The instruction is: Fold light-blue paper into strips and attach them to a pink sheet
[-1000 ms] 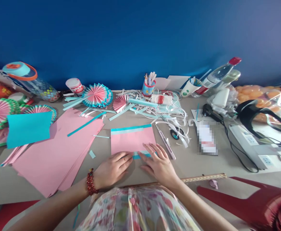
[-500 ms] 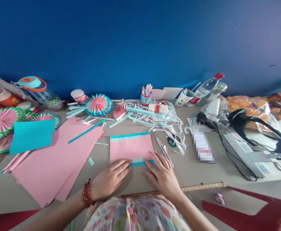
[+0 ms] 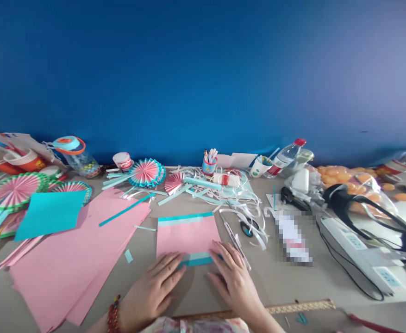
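Note:
A pink sheet (image 3: 188,237) lies flat on the table, with pale and bright teal bands along its far and near edges. My left hand (image 3: 159,286) rests on its near left corner, fingers spread, a red bead bracelet (image 3: 113,315) at the wrist. At the near right corner, my right hand (image 3: 235,277) lies with its fingers apart on the paper's edge. Just right of the sheet is a white and purple cutter (image 3: 236,243). Scissors (image 3: 249,226) with dark handles sit beyond it among white paper curls.
Large pink sheets (image 3: 81,245) and a teal sheet (image 3: 52,215) spread at left. Pleated paper rosettes (image 3: 147,172), a pen cup (image 3: 209,165) and bottles (image 3: 286,157) stand along the wall. A power strip (image 3: 359,254) and a black strapped item (image 3: 372,208) lie at right.
The view has tilted upward, so the table things appear lower in the picture. Both hands remain on the near corners of the pink sheet, with only slight shifts of the fingers.

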`<state>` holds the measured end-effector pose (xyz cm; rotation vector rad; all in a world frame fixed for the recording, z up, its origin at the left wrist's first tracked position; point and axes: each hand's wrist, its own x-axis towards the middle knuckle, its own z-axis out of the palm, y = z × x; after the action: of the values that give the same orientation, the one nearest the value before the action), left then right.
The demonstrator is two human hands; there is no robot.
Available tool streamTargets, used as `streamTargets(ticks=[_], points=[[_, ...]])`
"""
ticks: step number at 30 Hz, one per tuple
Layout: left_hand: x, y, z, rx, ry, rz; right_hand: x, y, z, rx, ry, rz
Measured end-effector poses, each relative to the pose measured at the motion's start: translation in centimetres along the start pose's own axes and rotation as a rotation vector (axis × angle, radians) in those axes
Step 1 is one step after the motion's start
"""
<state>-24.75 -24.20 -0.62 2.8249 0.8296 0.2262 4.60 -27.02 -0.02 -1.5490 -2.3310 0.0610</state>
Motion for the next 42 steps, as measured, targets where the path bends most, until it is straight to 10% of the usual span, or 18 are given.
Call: streamTargets(ticks=[13,21,25,32,42], points=[[-1.4,-1.7,-0.5,0.335,0.174,0.093,1.1,1.1,-0.3,0.087,0.037,-0.020],[-1.4,-1.5,-0.9,0.266,0.150,0.048,2.6,4.2,-1.9,0.656,0.123,0.155],[-1.4,-1.8,-0.6,0.246,0.200,0.053,6.8,7.3,-3.2,0.477,0.227,0.226],[-1.9,-1.2,-1.1,0.071,0.078,-0.079,16.8,9.7,-0.7,0.101,-0.101,0.262],[-3.4,-1.1,-2.2,-0.046,0.084,-0.106,18.8,9.6,-0.8,0.059,-0.149,0.254]])
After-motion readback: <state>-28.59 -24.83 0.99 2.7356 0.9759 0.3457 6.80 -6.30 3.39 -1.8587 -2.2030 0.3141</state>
